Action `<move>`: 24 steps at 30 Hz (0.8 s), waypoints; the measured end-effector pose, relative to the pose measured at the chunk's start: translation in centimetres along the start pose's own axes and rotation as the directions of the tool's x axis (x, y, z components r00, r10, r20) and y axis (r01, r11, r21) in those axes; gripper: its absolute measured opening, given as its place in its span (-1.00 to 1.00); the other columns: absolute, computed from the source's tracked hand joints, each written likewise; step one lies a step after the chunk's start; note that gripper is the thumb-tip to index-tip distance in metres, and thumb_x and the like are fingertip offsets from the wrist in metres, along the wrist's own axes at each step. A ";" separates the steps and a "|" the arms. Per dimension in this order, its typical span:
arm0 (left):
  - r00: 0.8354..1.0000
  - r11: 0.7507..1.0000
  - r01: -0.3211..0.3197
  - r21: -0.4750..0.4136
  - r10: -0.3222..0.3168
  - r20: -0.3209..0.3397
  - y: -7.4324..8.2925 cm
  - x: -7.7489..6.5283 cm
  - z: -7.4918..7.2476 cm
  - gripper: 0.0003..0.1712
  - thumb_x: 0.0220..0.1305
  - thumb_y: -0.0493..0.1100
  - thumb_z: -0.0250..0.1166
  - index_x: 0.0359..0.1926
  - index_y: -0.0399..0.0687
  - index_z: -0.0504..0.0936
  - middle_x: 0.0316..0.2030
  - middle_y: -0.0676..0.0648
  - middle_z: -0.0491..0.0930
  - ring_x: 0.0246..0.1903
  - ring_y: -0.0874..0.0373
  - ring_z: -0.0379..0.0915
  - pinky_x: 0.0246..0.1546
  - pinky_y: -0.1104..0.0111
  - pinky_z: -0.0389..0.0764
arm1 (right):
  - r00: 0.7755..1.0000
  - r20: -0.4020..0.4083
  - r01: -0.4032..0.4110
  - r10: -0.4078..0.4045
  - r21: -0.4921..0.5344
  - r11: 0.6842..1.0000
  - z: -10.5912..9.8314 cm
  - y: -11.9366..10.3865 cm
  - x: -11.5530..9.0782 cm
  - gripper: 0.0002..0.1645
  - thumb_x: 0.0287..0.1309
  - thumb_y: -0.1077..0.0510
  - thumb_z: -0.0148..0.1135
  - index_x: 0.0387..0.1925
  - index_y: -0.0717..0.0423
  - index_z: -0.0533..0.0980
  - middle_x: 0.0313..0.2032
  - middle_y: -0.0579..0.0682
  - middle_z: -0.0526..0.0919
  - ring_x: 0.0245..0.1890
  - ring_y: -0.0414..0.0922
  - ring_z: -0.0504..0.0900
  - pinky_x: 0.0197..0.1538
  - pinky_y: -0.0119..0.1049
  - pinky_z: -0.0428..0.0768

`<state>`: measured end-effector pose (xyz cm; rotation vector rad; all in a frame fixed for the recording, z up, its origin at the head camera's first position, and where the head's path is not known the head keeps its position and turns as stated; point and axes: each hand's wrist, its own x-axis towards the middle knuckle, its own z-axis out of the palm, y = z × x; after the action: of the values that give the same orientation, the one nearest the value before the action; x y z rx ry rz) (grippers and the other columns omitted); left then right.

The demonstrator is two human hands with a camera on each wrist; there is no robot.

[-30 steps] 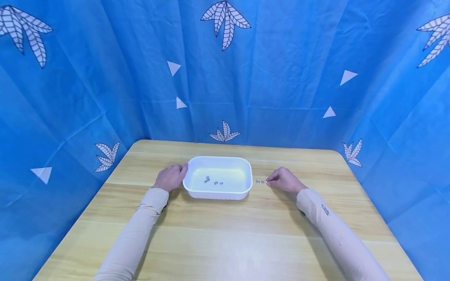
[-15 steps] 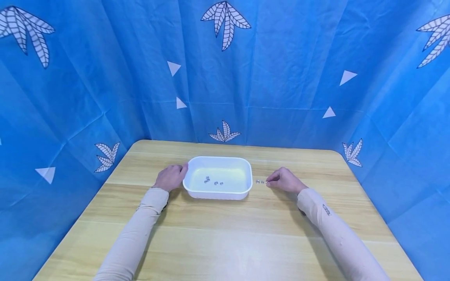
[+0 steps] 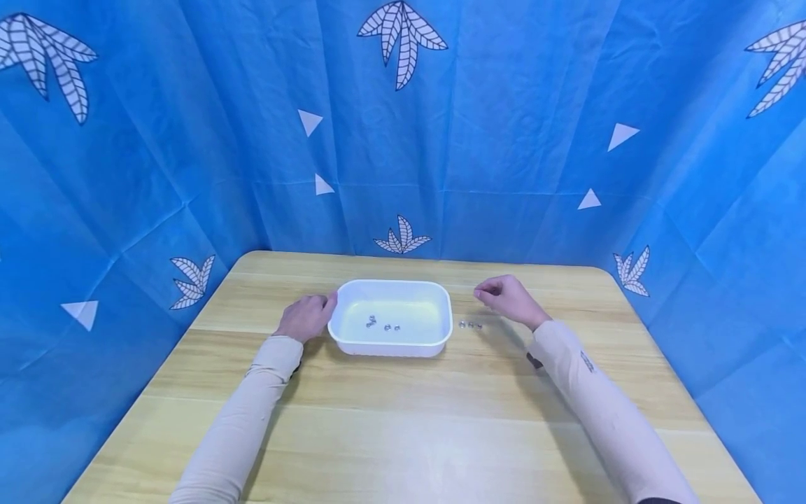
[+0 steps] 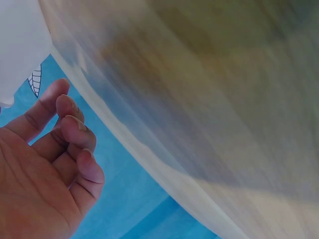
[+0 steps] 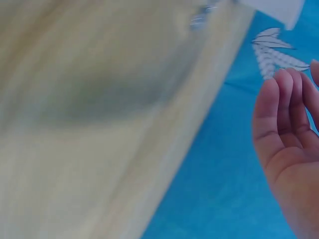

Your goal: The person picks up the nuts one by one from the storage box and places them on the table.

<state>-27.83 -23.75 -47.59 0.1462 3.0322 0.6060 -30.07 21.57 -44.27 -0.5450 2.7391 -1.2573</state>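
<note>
Three small clear beads [image 3: 471, 325] lie in a short row on the table, just beside the right end of the white tray [image 3: 390, 349]. In the right wrist view they are blurred, so their exact shape cannot be told.

Being so small and seemingly smooth, these beads look easy to disturb: a fingertip landing slightly off could knock the row out of line, and a pinch that catches only an edge could let one skid away. A sideways sweep of the hand, or a shove of the tray towards them, could scatter all three.

The row sits below the fingertips of the right hand [image 3: 513, 301], clearly apart from them. That hand hovers with its fingers loosely bent towards the thumb, and nothing shows in its grasp; whether the tips meet the thumb cannot be told.

Inside the tray, more beads [image 3: 387, 327] lie on its floor, some bunched towards the left and two nearer the middle. The left hand [image 3: 303, 319] holds the tray by its left rim with the thumb at the edge, its other fingers curled outside; how firm the hold is does not show. Beyond the wooden table [image 3: 390, 434] hangs a blue curtain [image 3: 403, 154] with white leaves and triangles.
</note>
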 end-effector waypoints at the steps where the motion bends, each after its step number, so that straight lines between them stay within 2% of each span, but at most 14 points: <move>1: 1.000 1.000 0.001 -0.001 -0.001 -0.003 0.0 0.0 0.0 -0.04 0.59 0.35 -0.44 0.24 -0.31 0.61 0.19 -0.36 0.64 0.17 -0.32 0.58 0.15 -0.17 0.58 | 1.000 -0.009 0.008 -0.008 0.016 1.000 -0.1 -0.5 0.2 -0.60 0.45 0.10 0.22 0.08 0.36 0.64 -0.06 0.34 0.75 -0.10 0.23 0.74 -0.08 -0.12 0.75; 5: 1.000 1.000 0.007 -0.011 -0.008 -0.012 -0.1 0.0 0.1 -0.05 0.59 0.34 -0.42 0.23 -0.30 0.62 0.17 -0.35 0.65 0.16 -0.31 0.60 0.15 -0.16 0.58 | 0.998 -0.045 0.040 -0.037 0.059 0.997 -0.1 -2.5 1.0 -0.63 0.45 0.07 0.23 0.03 0.30 0.68 -0.20 0.28 0.73 -0.25 0.08 0.70 -0.14 -0.12 0.73; 9: 1.000 1.000 0.010 -0.021 -0.011 -0.016 0.0 -0.1 0.2 -0.06 0.59 0.34 -0.42 0.25 -0.30 0.61 0.19 -0.35 0.64 0.19 -0.33 0.57 0.18 -0.16 0.56 | 0.996 -0.070 0.059 -0.053 0.086 0.994 0.2 -4.6 1.7 -0.69 0.43 0.07 0.25 -0.05 0.22 0.71 -0.30 0.13 0.71 -0.36 -0.12 0.63 -0.25 -0.24 0.68; 12: 1.000 1.000 0.013 -0.028 -0.013 -0.018 0.1 -0.2 0.3 -0.07 0.59 0.33 -0.41 0.25 -0.29 0.61 0.19 -0.34 0.64 0.19 -0.32 0.57 0.18 -0.16 0.56 | 0.996 -0.068 0.065 -0.058 0.102 0.993 0.6 -5.6 2.1 -0.71 0.42 0.07 0.26 -0.08 0.21 0.71 -0.31 0.12 0.71 -0.38 -0.15 0.62 -0.32 -0.32 0.64; 16: 1.000 0.999 0.018 -0.038 -0.019 -0.015 0.2 -0.1 0.4 -0.08 0.59 0.33 -0.40 0.25 -0.28 0.61 0.19 -0.34 0.65 0.18 -0.31 0.58 0.18 -0.15 0.57 | 0.996 -0.052 0.074 -0.069 0.109 0.991 1.2 -6.5 2.7 -0.72 0.41 0.08 0.27 -0.07 0.20 0.72 -0.29 0.16 0.72 -0.35 -0.07 0.65 -0.34 -0.36 0.62; 21: 1.000 0.999 0.012 -0.035 -0.013 -0.020 0.1 0.0 0.3 -0.10 0.60 0.32 -0.38 0.25 -0.29 0.61 0.17 -0.35 0.65 0.17 -0.31 0.59 0.18 -0.15 0.57 | 0.996 -0.012 0.084 -0.083 0.134 0.987 2.1 -7.3 3.4 -0.67 0.41 0.10 0.27 0.03 0.25 0.69 -0.17 0.23 0.76 -0.17 0.23 0.72 -0.25 -0.35 0.67; 24: 1.000 1.000 0.010 -0.021 -0.010 -0.024 0.0 0.0 0.2 -0.10 0.60 0.31 -0.39 0.25 -0.29 0.61 0.13 -0.34 0.67 0.12 -0.29 0.61 0.15 -0.13 0.58 | 0.996 0.009 0.090 -0.092 0.146 0.985 2.6 -7.9 3.7 -0.64 0.41 0.10 0.29 0.07 0.26 0.67 -0.07 0.27 0.77 -0.08 0.30 0.72 -0.15 -0.21 0.74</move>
<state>-27.82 -23.68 -47.80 0.1238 3.0467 0.6429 -30.72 13.62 -39.80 -0.6683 2.6102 -1.4521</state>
